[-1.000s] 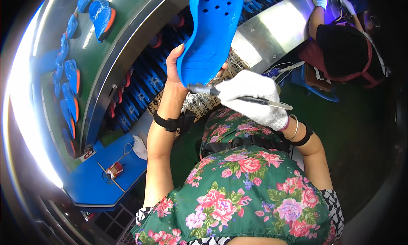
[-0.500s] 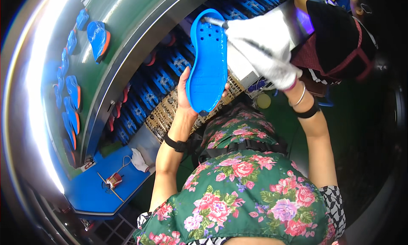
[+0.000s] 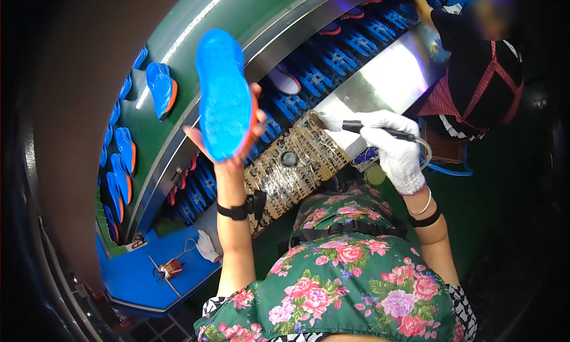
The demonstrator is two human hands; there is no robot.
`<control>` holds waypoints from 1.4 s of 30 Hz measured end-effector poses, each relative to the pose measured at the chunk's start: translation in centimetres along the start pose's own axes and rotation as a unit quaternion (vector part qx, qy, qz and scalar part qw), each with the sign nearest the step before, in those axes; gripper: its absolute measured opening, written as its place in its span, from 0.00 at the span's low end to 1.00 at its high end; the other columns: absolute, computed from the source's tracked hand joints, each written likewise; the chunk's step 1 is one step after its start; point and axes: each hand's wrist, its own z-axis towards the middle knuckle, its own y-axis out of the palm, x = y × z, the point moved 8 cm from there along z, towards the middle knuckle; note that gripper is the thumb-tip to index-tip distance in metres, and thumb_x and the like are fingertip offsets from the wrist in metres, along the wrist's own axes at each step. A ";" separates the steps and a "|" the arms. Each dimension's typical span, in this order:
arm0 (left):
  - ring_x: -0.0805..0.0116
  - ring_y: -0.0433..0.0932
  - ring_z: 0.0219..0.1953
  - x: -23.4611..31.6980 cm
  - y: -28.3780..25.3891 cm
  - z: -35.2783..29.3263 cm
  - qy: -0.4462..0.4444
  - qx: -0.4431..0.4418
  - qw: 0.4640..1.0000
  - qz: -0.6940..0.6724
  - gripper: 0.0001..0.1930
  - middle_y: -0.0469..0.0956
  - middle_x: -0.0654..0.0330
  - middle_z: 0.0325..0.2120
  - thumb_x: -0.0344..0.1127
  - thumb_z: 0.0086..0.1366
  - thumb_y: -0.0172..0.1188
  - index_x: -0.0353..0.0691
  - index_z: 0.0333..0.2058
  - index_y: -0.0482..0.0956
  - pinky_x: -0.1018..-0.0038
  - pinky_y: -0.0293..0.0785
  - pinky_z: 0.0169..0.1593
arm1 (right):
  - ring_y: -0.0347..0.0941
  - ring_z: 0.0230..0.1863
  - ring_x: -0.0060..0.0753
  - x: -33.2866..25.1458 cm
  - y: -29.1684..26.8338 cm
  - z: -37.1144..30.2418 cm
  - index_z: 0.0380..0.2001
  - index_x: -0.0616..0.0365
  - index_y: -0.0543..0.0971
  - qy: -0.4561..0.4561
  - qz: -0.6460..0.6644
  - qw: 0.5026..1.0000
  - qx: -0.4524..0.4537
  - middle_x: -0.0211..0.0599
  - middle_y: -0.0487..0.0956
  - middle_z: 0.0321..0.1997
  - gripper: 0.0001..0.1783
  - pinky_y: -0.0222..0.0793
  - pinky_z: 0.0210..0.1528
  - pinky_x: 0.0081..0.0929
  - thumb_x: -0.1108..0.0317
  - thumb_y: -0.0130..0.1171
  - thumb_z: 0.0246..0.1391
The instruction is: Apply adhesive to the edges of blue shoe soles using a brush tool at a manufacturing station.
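Note:
A blue shoe sole [image 3: 222, 98] with an orange edge stands tilted upward in my left hand [image 3: 233, 149]. My bare fingers wrap its lower end, with the thumb out on the left side. The sole hangs over the metal rim of the green conveyor belt [image 3: 190, 30] and is slightly blurred. Lower right of it, my right hand [image 3: 395, 146] wears a white glove and closes on a black-handled brush [image 3: 351, 126]. A thin tube runs from the handle's back end. The brush tip points left, apart from the sole, above a cardboard box covered with tape [image 3: 291, 184].
Several blue and orange soles [image 3: 160, 89] lie on the belt at left. Racks with blue holders [image 3: 314, 78] run beneath the rim. A blue table [image 3: 139, 282] at lower left carries a red spool-like thing [image 3: 171, 268] and a white glove [image 3: 206, 247]. A co-worker [image 3: 475, 81] sits at upper right.
My left hand has carried the sole leftward, toward the belt. The brush, at the sole's top before, has come away from it and moved down and right with my right hand.

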 end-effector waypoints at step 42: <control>0.65 0.81 0.27 15.4 -4.8 34.8 -0.028 0.236 0.491 0.838 0.24 0.76 0.55 0.32 0.42 0.61 0.71 0.41 0.51 0.70 0.72 0.84 0.30 | 0.80 0.42 0.23 6.7 0.1 -5.5 0.37 0.64 0.87 0.091 0.000 0.996 0.023 0.35 0.86 0.39 0.08 0.75 0.50 0.21 0.74 0.68 0.53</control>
